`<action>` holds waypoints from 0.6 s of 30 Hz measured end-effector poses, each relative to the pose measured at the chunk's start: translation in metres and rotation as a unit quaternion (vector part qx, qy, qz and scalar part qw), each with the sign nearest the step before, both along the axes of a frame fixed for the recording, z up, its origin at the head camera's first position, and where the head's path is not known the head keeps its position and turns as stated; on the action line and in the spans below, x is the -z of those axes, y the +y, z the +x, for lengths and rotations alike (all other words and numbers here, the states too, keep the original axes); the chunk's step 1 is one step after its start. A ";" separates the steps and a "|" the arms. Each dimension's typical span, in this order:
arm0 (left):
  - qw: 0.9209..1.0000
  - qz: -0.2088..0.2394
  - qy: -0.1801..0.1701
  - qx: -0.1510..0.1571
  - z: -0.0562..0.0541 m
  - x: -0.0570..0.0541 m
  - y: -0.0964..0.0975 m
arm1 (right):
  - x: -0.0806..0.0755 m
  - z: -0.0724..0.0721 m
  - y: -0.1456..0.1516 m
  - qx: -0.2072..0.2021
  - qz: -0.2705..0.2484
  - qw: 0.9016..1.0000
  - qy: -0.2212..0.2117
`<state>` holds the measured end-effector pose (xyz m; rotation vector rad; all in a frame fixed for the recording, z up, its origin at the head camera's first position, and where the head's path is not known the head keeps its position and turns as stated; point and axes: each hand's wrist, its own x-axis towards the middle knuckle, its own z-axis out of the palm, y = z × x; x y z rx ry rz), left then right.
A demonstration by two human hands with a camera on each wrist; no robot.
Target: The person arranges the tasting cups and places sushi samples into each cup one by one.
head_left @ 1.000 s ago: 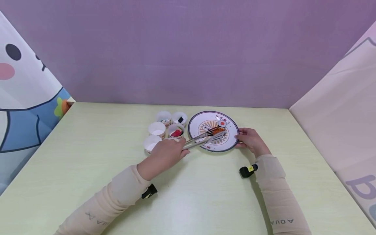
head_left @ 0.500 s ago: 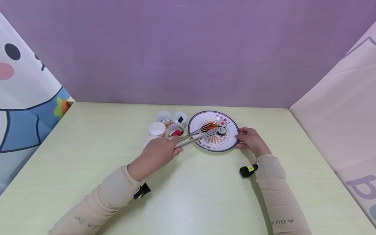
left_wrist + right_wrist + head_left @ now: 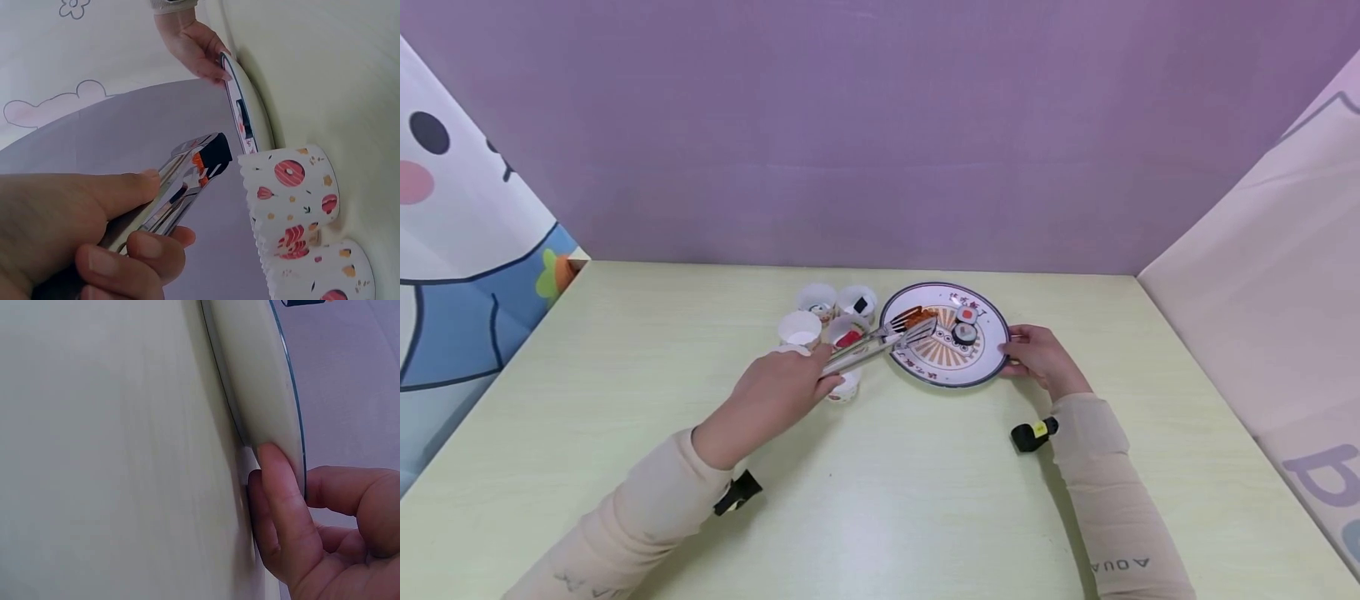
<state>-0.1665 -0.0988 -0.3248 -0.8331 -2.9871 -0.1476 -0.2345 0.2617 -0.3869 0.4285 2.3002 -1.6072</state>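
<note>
My left hand (image 3: 775, 392) grips a pair of metal tongs (image 3: 861, 352) with fork-shaped ends. Pinched in them is an orange toy sushi piece (image 3: 922, 317); the left wrist view shows a black band (image 3: 216, 150) on it. In the head view it overlaps the left part of the white, dark-rimmed plate (image 3: 977, 362). Two toy sushi rolls lie on that plate, one with a red centre (image 3: 967, 314) and a darker one (image 3: 964, 334) in front of it. My right hand (image 3: 1039, 360) holds the plate's right edge between thumb and fingers.
Several white paper cups stand left of the plate, among them a cup holding a black piece (image 3: 856, 300) and a cup (image 3: 800, 328) beneath the left hand's reach. A red piece (image 3: 849, 337) sits in another. The purple wall (image 3: 880, 142) rises behind the table.
My left hand has drawn left and nearer with the tongs, carrying the orange sushi piece from over the plate's right part to its left part. The darker roll is now uncovered. My right hand stays put.
</note>
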 end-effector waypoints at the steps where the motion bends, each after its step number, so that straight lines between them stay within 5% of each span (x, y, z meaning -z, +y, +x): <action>1: 1.000 0.000 0.002 -0.001 0.000 0.000 -0.002 | 0.000 0.000 0.000 -0.001 0.000 1.000 0.000; 18: 1.000 0.013 0.003 -0.026 0.009 -0.010 -0.033 | 0.001 0.000 0.003 -0.003 -0.005 1.000 0.007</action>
